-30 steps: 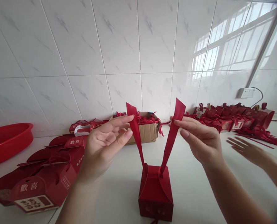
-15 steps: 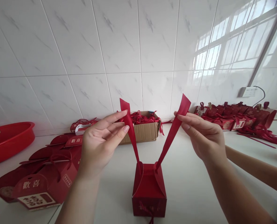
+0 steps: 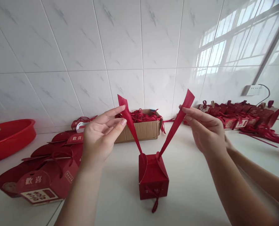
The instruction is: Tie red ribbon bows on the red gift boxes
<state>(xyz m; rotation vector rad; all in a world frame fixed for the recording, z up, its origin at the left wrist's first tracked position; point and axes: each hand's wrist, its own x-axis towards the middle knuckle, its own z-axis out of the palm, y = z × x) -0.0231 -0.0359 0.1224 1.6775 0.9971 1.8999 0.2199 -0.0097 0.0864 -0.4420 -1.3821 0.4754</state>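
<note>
A small red gift box (image 3: 154, 179) stands on the white table in front of me, its top flaps bent inward and a dark red tassel (image 3: 155, 205) hanging at its front. A wide red ribbon (image 3: 131, 125) rises from the box in two ends that spread into a V. My left hand (image 3: 104, 135) pinches the left end between thumb and fingers. The right end is pinched by my right hand (image 3: 204, 131), its tip sticking up above the fingers. Both hands are above the box and do not touch it.
Red boxes (image 3: 45, 182) stand at the left beside a red basin (image 3: 12, 139). Behind is a cardboard box (image 3: 139, 131) of ribbons. More gift boxes (image 3: 240, 116) and loose ribbon (image 3: 268, 133) lie at the right, near another person's arm (image 3: 259, 175).
The gift box appears higher in view and slightly to the right, with its tassel now showing. My hands still hold the ribbon ends, now a little farther apart. The other person's arm has shifted.
</note>
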